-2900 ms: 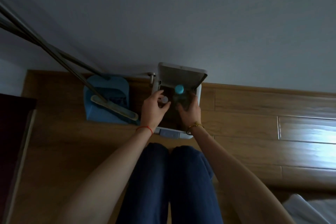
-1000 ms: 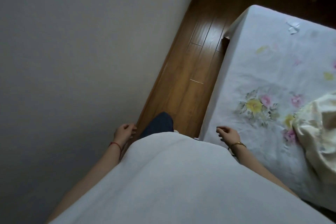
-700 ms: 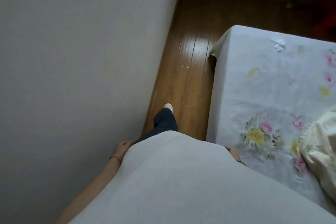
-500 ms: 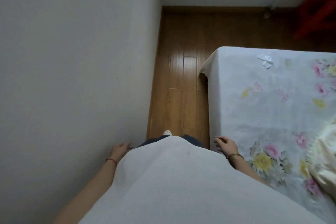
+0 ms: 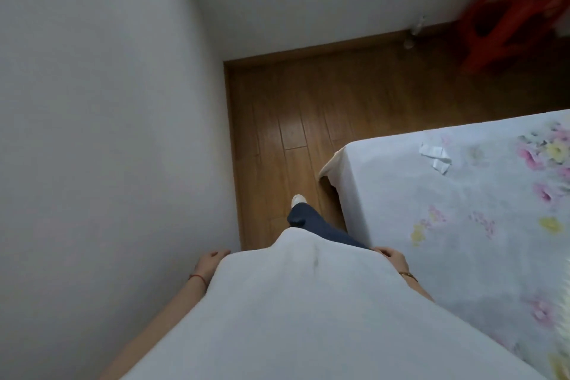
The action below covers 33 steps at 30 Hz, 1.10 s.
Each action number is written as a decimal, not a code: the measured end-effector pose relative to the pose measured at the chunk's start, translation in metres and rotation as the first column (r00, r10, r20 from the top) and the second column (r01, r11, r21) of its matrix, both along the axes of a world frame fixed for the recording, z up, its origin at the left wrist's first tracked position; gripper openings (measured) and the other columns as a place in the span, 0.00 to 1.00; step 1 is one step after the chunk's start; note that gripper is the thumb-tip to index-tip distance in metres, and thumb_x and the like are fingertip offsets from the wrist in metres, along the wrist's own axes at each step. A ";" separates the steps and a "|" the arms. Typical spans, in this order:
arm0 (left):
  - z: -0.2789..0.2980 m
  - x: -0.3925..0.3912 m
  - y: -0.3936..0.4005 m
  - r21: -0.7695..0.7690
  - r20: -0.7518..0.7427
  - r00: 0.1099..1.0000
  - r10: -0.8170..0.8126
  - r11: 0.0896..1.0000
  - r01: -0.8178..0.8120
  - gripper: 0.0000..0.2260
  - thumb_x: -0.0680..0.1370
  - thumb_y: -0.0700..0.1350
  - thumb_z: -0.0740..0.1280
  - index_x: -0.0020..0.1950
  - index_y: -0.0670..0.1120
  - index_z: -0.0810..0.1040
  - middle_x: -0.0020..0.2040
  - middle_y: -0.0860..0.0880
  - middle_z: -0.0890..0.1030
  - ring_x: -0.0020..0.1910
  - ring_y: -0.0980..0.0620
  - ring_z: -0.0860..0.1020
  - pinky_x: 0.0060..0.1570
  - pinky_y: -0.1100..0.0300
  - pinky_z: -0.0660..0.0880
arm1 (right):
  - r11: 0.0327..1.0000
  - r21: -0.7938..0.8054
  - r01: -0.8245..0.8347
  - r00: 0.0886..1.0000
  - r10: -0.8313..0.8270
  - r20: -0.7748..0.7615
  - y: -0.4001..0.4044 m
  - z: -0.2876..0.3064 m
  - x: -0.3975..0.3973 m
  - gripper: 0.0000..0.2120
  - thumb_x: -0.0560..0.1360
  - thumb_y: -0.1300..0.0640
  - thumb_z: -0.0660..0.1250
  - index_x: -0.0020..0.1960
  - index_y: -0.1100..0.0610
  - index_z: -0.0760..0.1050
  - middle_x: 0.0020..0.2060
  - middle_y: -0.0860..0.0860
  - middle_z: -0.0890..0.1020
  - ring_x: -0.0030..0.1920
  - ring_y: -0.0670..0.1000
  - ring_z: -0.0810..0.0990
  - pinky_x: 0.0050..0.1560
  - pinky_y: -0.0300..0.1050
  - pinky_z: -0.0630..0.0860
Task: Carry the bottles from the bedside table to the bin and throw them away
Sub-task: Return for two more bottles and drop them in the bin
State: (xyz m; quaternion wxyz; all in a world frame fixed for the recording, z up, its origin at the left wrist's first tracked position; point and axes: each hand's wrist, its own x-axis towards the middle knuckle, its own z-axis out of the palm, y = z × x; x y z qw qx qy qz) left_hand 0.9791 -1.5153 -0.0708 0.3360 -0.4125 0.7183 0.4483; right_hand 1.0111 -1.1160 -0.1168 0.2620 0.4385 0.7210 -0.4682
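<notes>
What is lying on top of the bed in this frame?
On the floral sheet of the bed lies a small white folded paper or tissue. No bottles show there. The bed's right side runs out of frame, unseen.

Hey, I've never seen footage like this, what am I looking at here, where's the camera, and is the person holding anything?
There is no machine: the camera sits on a person's head, looking forward and down their own body. The pale mass at the bottom is their shirt. The left hand and right hand hang at their sides, and no bottle shows in either. One leg steps forward along a wooden floor between a wall and a bed with a flowered sheet. A scrap of white paper lies on the bed. Neither bin nor bottles are in view.
</notes>
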 end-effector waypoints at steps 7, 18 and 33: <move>0.016 -0.192 0.030 -0.002 -0.057 0.998 -0.027 1.000 0.027 0.15 0.81 0.38 0.59 0.63 0.30 0.75 0.60 0.34 0.78 0.45 0.46 0.77 0.44 0.64 0.73 | 1.000 0.005 0.029 0.990 -0.028 -0.140 0.039 0.024 -0.213 0.09 0.72 0.58 0.68 0.51 0.60 0.81 0.42 0.55 0.83 0.45 0.57 0.82 0.55 0.55 0.79; 0.010 -0.491 0.091 0.005 -0.087 0.994 -0.066 0.998 0.067 0.13 0.77 0.35 0.65 0.60 0.31 0.77 0.58 0.35 0.80 0.51 0.42 0.77 0.52 0.58 0.73 | 0.985 -0.030 0.168 0.984 -0.170 -0.050 0.069 0.000 -0.398 0.03 0.73 0.61 0.68 0.45 0.57 0.80 0.46 0.54 0.82 0.51 0.54 0.79 0.59 0.46 0.71; 0.014 -0.857 0.353 0.017 -0.104 0.689 -0.717 0.691 0.722 0.09 0.80 0.42 0.61 0.54 0.41 0.79 0.41 0.46 0.80 0.36 0.50 0.77 0.35 0.60 0.74 | 0.613 0.044 0.789 0.615 -0.785 -0.072 0.147 0.033 -0.527 0.07 0.74 0.55 0.67 0.49 0.55 0.81 0.46 0.54 0.82 0.52 0.59 0.80 0.59 0.53 0.76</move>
